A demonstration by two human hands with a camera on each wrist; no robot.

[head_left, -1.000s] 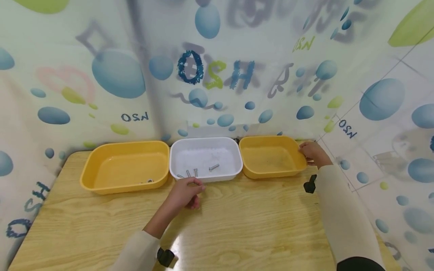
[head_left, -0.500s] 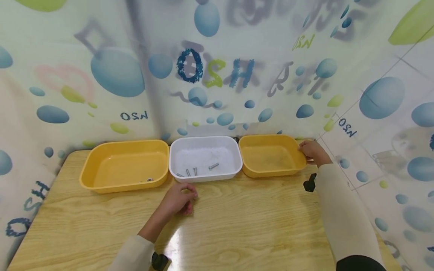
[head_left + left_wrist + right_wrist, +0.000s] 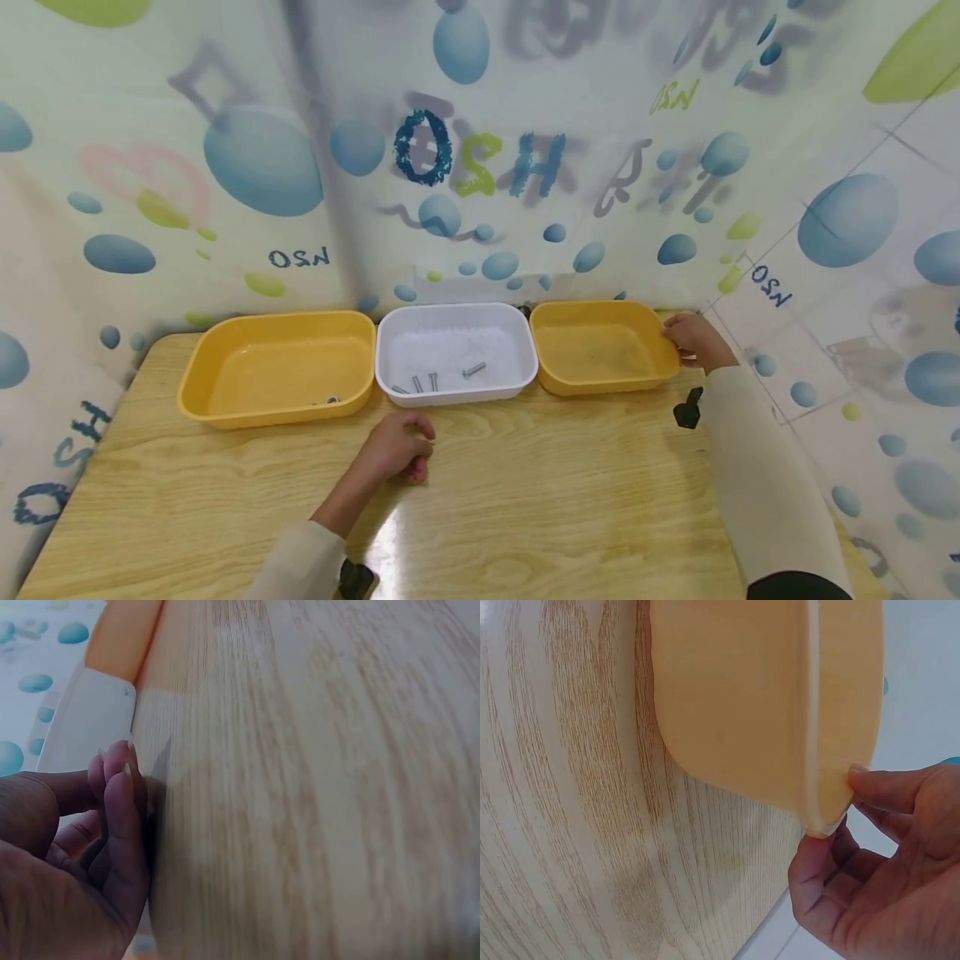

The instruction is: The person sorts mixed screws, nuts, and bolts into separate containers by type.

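My right hand grips the right end of the smaller yellow tray. In the right wrist view, the thumb lies inside the rim and the curled fingers are outside and under it. My left hand is just in front of the white tray, low over the table, its fingers loosely bent. Nothing shows between those fingers in the left wrist view. Several metal bolts lie in the white tray. At the front right of the larger yellow tray is a small metal nut.
The three trays stand side by side along the back of the wood-grain table. Behind them hangs a patterned curtain, close to their far rims. A tiled wall borders the table on the right.
The left hand has drawn back from the white tray's front rim, toward the person and slightly left. The right hand has kept its grip on the tray, and the trays have not moved.
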